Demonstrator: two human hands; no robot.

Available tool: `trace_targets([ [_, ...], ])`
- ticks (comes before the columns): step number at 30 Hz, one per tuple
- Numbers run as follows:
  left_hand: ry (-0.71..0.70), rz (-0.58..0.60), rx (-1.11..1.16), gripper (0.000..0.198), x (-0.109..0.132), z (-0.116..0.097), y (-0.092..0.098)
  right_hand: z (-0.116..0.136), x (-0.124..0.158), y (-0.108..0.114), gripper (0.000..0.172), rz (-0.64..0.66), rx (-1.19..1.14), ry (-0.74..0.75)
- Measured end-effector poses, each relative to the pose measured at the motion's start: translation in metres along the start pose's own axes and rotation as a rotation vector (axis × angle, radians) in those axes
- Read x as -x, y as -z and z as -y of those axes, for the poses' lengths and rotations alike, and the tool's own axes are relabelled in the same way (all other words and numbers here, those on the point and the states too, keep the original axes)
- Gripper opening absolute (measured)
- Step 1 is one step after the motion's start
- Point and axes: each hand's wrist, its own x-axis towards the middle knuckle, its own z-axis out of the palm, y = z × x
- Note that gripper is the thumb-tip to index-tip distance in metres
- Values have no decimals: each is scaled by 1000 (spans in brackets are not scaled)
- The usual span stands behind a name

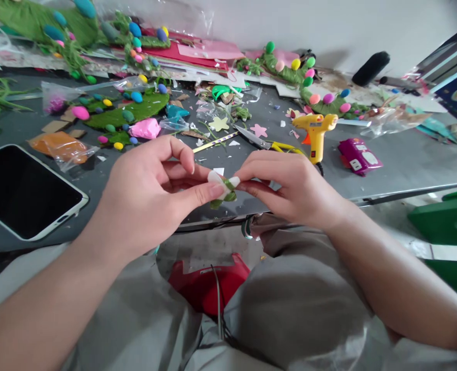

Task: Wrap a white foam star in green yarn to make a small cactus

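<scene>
We look straight down on both hands, and they meet in the middle; the left hand (pixel 151 198) has its thumb pressed over a small white-and-green piece (pixel 226 188), gripping it from the left; the right hand (pixel 290 185) comes in from the other side, thumb and fingertips closed on the piece's right end; so there it is, held up between the two, just above the near edge of the grey table (pixel 402 172)!

Beyond the right hand we spot the yellow glue gun (pixel 316 134), with a purple packet (pixel 359 156) to its right; scissors (pixel 255 138) lie open-handled near a pink star (pixel 258 131); over on our left, a dark-screened tablet (pixel 25 190) sits near an orange packet (pixel 60 148).
</scene>
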Motion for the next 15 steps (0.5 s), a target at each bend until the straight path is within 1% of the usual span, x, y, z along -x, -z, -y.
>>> trace_targets([
  [3, 4, 44, -45, 37, 1, 0, 1, -3, -2, 2, 22, 38, 40, 47],
  [5, -4, 77, -100, 35, 2, 1, 1, -4, -4, 2, 24, 60, 87, 54],
  [9, -73, 108, -282, 27, 4, 4, -1, 0, -6, -3, 23, 88, 218, 41],
  [12, -159, 88, -431, 24, 4, 5, -3, 7, -8, -11, 20, 87, 298, -12],
  [15, -212, 20, -527, 25, 4, 6, -4, 14, -8, -18, 20, 44, 302, -96],
])
